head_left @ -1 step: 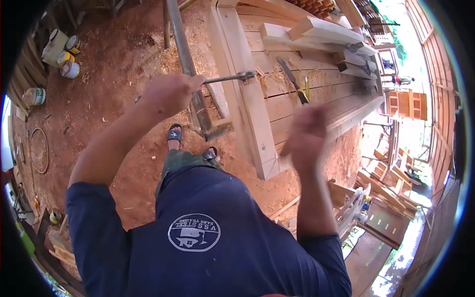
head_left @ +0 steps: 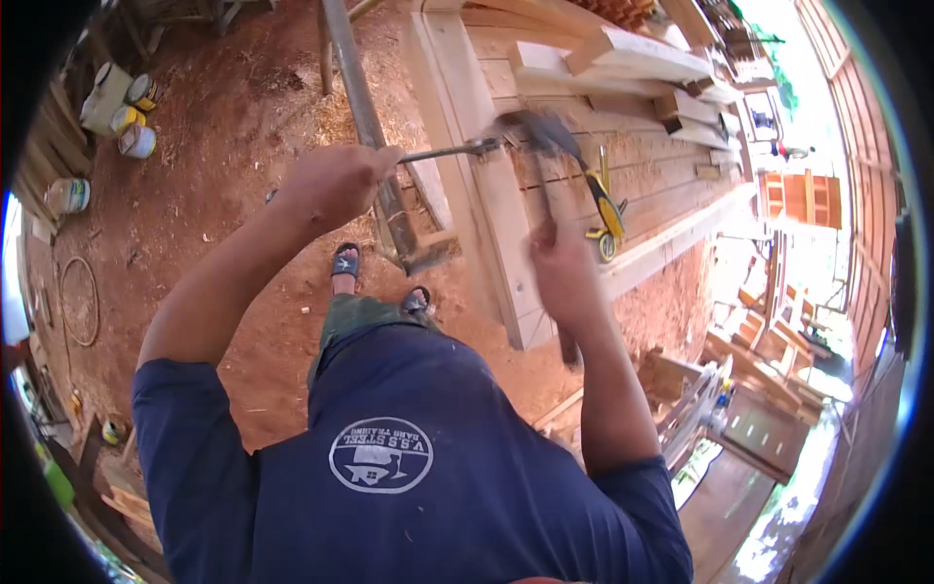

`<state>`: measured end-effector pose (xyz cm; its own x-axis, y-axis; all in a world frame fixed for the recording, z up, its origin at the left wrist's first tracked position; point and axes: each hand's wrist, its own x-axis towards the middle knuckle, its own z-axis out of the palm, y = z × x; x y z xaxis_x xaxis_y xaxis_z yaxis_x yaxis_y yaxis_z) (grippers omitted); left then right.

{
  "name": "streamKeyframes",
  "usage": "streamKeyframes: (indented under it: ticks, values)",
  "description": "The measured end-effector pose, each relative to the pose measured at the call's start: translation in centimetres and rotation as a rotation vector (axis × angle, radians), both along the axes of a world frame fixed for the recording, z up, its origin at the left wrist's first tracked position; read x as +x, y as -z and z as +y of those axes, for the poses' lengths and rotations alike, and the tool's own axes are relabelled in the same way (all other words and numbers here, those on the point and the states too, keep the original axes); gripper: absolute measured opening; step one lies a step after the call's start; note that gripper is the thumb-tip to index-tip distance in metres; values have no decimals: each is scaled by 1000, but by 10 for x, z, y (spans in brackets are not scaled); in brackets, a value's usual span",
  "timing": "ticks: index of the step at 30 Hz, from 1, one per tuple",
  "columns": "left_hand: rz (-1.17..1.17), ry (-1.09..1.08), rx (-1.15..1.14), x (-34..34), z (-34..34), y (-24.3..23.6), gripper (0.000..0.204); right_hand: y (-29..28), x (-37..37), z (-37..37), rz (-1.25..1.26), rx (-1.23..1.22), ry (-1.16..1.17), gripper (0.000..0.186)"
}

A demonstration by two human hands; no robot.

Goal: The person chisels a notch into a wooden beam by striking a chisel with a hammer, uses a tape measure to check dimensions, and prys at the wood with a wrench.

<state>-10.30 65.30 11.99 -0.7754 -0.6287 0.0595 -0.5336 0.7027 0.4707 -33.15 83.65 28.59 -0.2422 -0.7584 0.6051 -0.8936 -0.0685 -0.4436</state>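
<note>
My left hand (head_left: 336,180) is closed around a thin metal chisel (head_left: 448,151) held level, its far end over a thick pale timber beam (head_left: 496,224). My right hand (head_left: 564,268) grips the wooden handle of a hammer, and its blurred dark head (head_left: 537,127) is at the chisel's far end. Whether the head touches the chisel is too blurred to tell. A yellow and black tool (head_left: 608,209) lies on the planks just right of the hammer.
A grey metal pole (head_left: 365,107) slants past my left hand beside the beam. Stacked timber offcuts (head_left: 632,54) lie on the planks at the back. Several paint cans (head_left: 126,117) stand on the red earth at the far left. My sandalled feet (head_left: 345,263) are below.
My right hand has come in toward the beam and the hammer head now sits at the chisel's end. The left hand still holds the chisel in the same place.
</note>
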Motion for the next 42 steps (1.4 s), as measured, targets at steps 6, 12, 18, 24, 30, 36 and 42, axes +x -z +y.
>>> streamKeyframes:
  ticks: [6, 12, 18, 24, 30, 36, 42]
  values:
    - [92, 49, 69, 1, -17, -8, 20, 48, -31, 26, -458, 847, 296, 33]
    - [325, 23, 200, -38, -65, -67, 19, 100, -3, 86, -1002, 706, 511, 22]
    - [83, 355, -41, -159, -82, -60, 23, 128, 40, 141, -1266, 530, 606, 23]
    - [52, 454, 35, -286, -80, -40, 28, 142, 39, 162, -980, 519, 618, 20]
    - [-56, 466, -14, -361, -72, -23, 33, 128, 14, 168, -1099, 493, 667, 26]
    - [-69, 340, -111, -399, -75, -2, 36, 130, -36, 174, -606, 397, 626, 42]
    - [140, 675, 139, -391, -24, -9, 35, 116, -87, 152, -350, 589, 598, 45]
